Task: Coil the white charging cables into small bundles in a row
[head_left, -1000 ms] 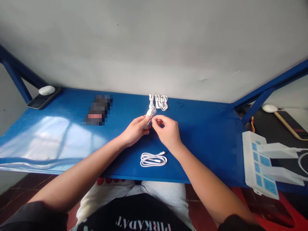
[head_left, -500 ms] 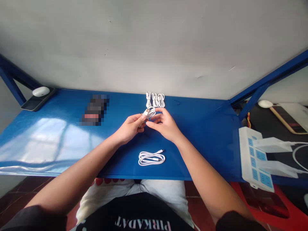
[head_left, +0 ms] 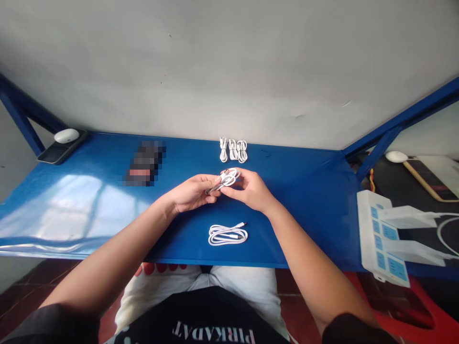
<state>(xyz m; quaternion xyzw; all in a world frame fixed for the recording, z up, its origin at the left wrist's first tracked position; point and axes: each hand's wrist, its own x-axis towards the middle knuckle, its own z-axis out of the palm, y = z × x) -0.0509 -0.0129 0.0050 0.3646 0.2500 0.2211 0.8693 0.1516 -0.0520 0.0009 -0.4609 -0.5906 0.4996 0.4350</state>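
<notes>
Over the middle of the blue table [head_left: 82, 200], both my hands pinch one coiled white cable [head_left: 227, 177]. My left hand [head_left: 191, 192] grips its left end with closed fingers. My right hand [head_left: 251, 189] closes round the coil from the right. A second white cable [head_left: 228, 234] lies coiled flat on the table just below my hands, near the front edge. Three bundled white cables [head_left: 233, 150] lie side by side at the back, against the wall.
A blurred dark object [head_left: 144, 163] lies left of centre. A phone with a white puck on it [head_left: 61, 143] sits at the far left corner. A white power strip [head_left: 382, 234] with plugged chargers lies at the right, beyond the blue frame bar [head_left: 380, 148].
My hands have drawn the coiled cable back from the three bundles toward me, and the coil has turned flatter between my fingers. The cable near the front edge has not moved.
</notes>
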